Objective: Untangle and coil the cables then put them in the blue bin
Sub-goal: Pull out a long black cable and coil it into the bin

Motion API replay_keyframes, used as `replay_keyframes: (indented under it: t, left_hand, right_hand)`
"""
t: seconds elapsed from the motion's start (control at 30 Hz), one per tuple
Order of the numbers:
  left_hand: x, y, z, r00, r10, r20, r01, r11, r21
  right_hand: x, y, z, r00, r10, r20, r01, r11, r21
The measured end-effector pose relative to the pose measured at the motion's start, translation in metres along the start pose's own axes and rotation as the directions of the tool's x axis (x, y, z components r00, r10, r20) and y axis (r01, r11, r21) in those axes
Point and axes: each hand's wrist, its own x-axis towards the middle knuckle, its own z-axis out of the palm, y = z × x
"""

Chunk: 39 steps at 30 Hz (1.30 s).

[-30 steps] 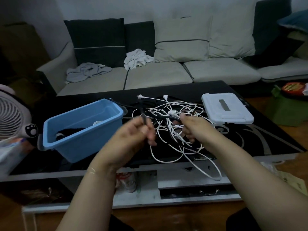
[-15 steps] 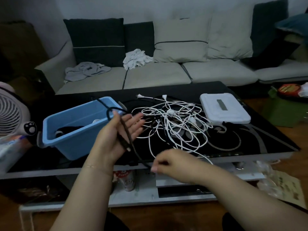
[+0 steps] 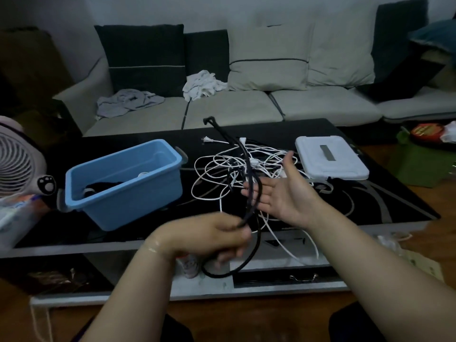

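A black cable (image 3: 246, 156) rises from my hands to a plug held high over the table. My left hand (image 3: 217, 235) is closed on it near the table's front edge, and a loop (image 3: 229, 270) of it hangs below that fist. My right hand (image 3: 278, 191) is held palm up with fingers spread, and the black cable lies across its fingers. A tangle of white cables (image 3: 217, 166) lies on the black table behind my hands. The blue bin (image 3: 138, 201) stands to the left with dark and white cable inside.
A white lid (image 3: 328, 161) lies on the table at the right. A fan (image 3: 14, 164) and a plastic bag stand at the far left. A sofa with cushions and cloths runs behind the glossy black table (image 3: 370, 198). White cable hangs over the front edge.
My left hand went from open with the black cable across its palm to a fist low on the cable. My right hand rose from the front edge and opened under the cable.
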Motion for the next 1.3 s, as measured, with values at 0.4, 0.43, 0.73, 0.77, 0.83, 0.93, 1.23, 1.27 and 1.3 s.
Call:
replay_keyframes:
  t: [0.4, 0.43, 0.73, 0.77, 0.83, 0.93, 1.23, 1.27, 1.3]
  left_hand:
    - [0.006, -0.033, -0.024, 0.957, -0.212, -0.199, 0.231, 0.970, 0.078]
    - [-0.003, -0.036, -0.036, 0.936, -0.186, -0.300, 0.165, 0.982, -0.095]
    - [0.001, -0.049, -0.053, 0.625, -0.483, -0.613, -0.082, 0.741, -0.667]
    - [0.005, -0.049, -0.049, 0.641, -0.482, -0.598, -0.014, 0.771, -0.637]
    - [0.009, -0.049, -0.045, 0.622, -0.463, -0.631, 0.111, 0.850, -0.515]
    - [0.017, -0.050, -0.042, 0.664, -0.484, -0.569, 0.035, 0.781, -0.624]
    - [0.028, -0.031, -0.033, 0.599, -0.114, -0.792, -0.377, 0.832, -0.406]
    - [0.026, -0.027, -0.028, 0.635, -0.051, -0.771, -0.364, 0.861, -0.357]
    - [0.023, -0.024, -0.025, 0.684, 0.004, -0.730, -0.332, 0.892, -0.307]
  right_hand:
    - [-0.014, 0.014, 0.011, 0.976, -0.180, 0.125, 0.215, 0.900, -0.378]
    - [-0.016, 0.018, 0.011, 0.963, -0.218, 0.161, 0.269, 0.837, -0.477]
    - [-0.037, 0.061, 0.016, 0.873, 0.151, 0.463, 0.468, 0.006, -0.884]
    - [-0.039, 0.062, 0.019, 0.858, 0.168, 0.485, 0.493, -0.006, -0.870]
    - [-0.042, 0.065, 0.022, 0.840, 0.153, 0.521, 0.532, -0.045, -0.845]
    - [-0.039, 0.073, 0.023, 0.836, 0.131, 0.532, 0.548, -0.197, -0.813]
    - [0.000, 0.041, 0.013, 0.972, -0.219, 0.082, 0.164, 0.389, -0.906]
    - [0.003, 0.033, 0.015, 0.980, -0.198, 0.023, 0.142, 0.613, -0.777]
    - [0.005, 0.026, 0.018, 0.988, -0.157, 0.010, 0.131, 0.783, -0.608]
